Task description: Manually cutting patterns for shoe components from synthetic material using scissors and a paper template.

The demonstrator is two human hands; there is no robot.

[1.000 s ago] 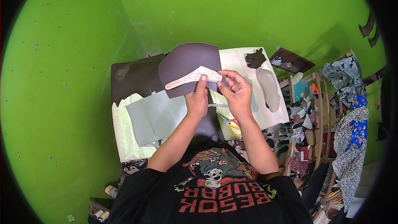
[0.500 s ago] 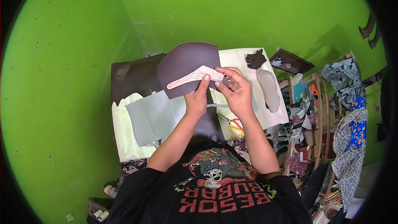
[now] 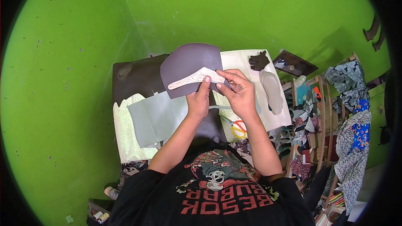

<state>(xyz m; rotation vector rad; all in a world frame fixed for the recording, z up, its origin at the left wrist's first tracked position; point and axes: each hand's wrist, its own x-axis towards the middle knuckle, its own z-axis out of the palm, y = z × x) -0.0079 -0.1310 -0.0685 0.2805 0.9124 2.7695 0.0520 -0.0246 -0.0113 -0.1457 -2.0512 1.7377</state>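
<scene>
A dark purplish-brown sheet [image 3: 190, 60], leather-like, is held up over the work surface. Against it lies a pale, curved pattern piece [image 3: 188, 81] with pen lines on it, wider toward its right end. My left hand [image 3: 198, 102] grips both from below, its thumb pressed on the pattern piece and its fingers hidden behind the sheet. At the right end, my right hand [image 3: 240, 94] pinches the pattern piece and the sheet's edge between thumb and fingers. Scissors [image 3: 238, 130] with yellow and red handles rest below my right hand.
Grey-green sheet material [image 3: 155, 117] lies at left over a dark sheet [image 3: 136, 77]. Sole-shaped grey pieces [image 3: 273, 93] and a stack of dark cut pieces [image 3: 258, 60] sit at right on cream material [image 3: 238, 58]. Beyond stands a wooden rack [image 3: 324, 117] crammed with scraps.
The dark sheet and pattern piece have tilted and shifted very slightly. My right fingers have moved a little left along the pattern's end; both hands keep their grip.
</scene>
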